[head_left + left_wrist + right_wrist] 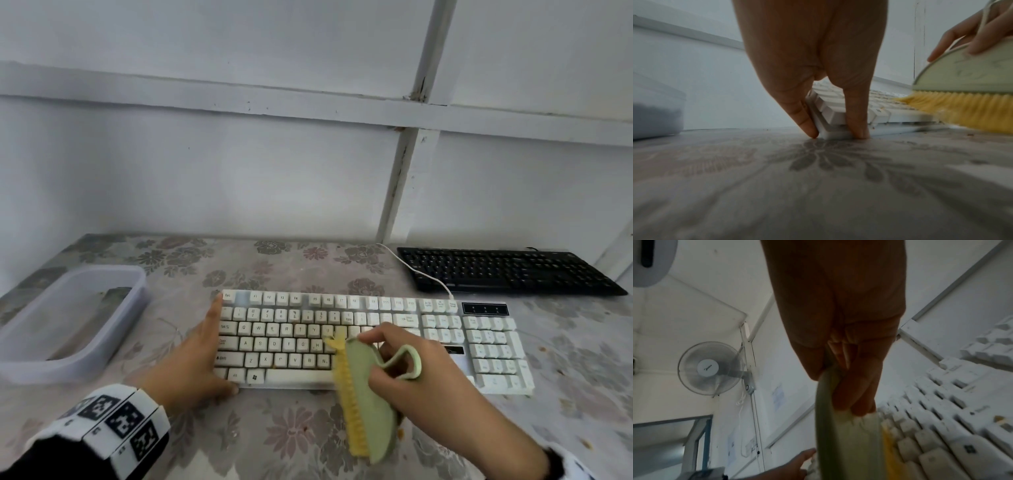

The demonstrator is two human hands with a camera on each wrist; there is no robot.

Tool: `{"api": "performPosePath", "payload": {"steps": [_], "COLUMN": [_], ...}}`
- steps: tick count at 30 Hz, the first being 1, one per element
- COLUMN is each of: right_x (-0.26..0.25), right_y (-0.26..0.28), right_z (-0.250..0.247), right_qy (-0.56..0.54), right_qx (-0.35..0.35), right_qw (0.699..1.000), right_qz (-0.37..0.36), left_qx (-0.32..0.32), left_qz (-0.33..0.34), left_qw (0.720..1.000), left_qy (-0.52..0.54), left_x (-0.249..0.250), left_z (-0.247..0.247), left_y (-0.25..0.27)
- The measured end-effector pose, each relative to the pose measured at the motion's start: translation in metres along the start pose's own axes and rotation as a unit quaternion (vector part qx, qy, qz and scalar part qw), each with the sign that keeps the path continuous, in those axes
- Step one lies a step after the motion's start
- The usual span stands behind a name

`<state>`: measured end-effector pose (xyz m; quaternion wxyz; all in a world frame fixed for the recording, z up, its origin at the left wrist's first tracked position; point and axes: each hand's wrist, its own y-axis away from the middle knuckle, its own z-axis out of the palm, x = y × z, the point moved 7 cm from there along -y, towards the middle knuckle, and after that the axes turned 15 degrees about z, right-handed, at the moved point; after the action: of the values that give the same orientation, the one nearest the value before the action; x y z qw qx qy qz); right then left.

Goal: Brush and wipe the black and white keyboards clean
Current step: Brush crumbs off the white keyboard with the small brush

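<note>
The white keyboard (376, 339) lies across the middle of the floral table; dirt shows between its keys. My left hand (214, 346) braces its left end, with straight fingers (805, 120) along the side and the thumb on the front edge at the corner. My right hand (380, 359) grips a green brush (370, 411) by its loop handle. The brush's yellow bristles (962, 105) sweep the keys around the space bar and hang past the front edge. The black keyboard (507, 270) lies untouched at the back right.
A translucent plastic tub (85, 363) stands at the left of the table. The white keyboard's cable (421, 274) runs back past the black keyboard's left end. Small crumbs lie on the tablecloth (291, 438) near the brush and at the right. A white wall closes the back.
</note>
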<state>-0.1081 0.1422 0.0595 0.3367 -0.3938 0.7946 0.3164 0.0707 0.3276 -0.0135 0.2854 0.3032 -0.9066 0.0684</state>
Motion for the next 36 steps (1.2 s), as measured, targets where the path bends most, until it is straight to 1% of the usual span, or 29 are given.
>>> {"api": "performPosePath", "payload": {"steps": [2, 4, 7, 9, 10, 13, 16, 20, 22, 26, 28, 29, 31, 36], "right_x": [-0.006, -0.017, -0.038, -0.047, -0.049, -0.042, -0.027, -0.015, -0.020, -0.040, -0.047, -0.047, -0.040, -0.016], "right_y": [0.001, -0.003, -0.015, -0.024, -0.026, -0.025, -0.015, -0.004, -0.002, -0.012, -0.020, -0.022, -0.023, -0.008], "right_z": [-0.008, -0.019, -0.029, -0.027, -0.022, -0.001, 0.013, 0.014, 0.007, -0.017, -0.017, -0.014, -0.002, 0.016], "right_qy": [-0.006, -0.035, -0.057, -0.049, -0.040, 0.002, 0.023, 0.008, -0.005, -0.048, -0.047, -0.031, -0.002, 0.012], "right_qx": [0.005, 0.037, 0.105, 0.131, 0.133, 0.094, 0.047, 0.000, 0.005, 0.097, 0.116, 0.114, 0.091, 0.018], "right_qw": [1.000, 0.999, 0.992, 0.988, 0.987, 0.992, 0.997, 1.000, 1.000, 0.993, 0.990, 0.991, 0.994, 0.999], "right_qz": [0.001, -0.009, -0.045, -0.068, -0.076, -0.079, -0.065, -0.025, -0.016, -0.049, -0.066, -0.068, -0.064, -0.035], "left_qx": [0.002, 0.003, 0.003, 0.001, -0.001, -0.008, -0.006, -0.006, -0.006, -0.003, -0.002, -0.001, -0.003, -0.006], "left_qz": [0.000, 0.003, 0.006, 0.003, 0.003, -0.003, -0.004, 0.000, -0.002, -0.005, -0.006, -0.006, -0.007, -0.006], "left_qw": [1.000, 1.000, 1.000, 1.000, 1.000, 1.000, 1.000, 1.000, 1.000, 1.000, 1.000, 1.000, 1.000, 1.000], "left_qy": [-0.002, -0.001, 0.001, -0.001, -0.001, -0.003, -0.002, -0.008, -0.007, 0.004, 0.001, 0.000, 0.000, 0.004], "left_x": [0.003, 0.005, 0.005, 0.005, 0.005, 0.005, 0.006, 0.010, 0.009, 0.004, 0.004, 0.004, 0.004, 0.001], "left_z": [-0.001, -0.001, -0.002, -0.002, -0.002, -0.001, -0.002, -0.003, -0.003, -0.001, -0.002, -0.002, -0.001, 0.000], "left_y": [0.001, 0.001, 0.001, 0.001, 0.002, 0.001, 0.001, 0.002, 0.002, 0.002, 0.001, 0.001, 0.000, 0.000]}}
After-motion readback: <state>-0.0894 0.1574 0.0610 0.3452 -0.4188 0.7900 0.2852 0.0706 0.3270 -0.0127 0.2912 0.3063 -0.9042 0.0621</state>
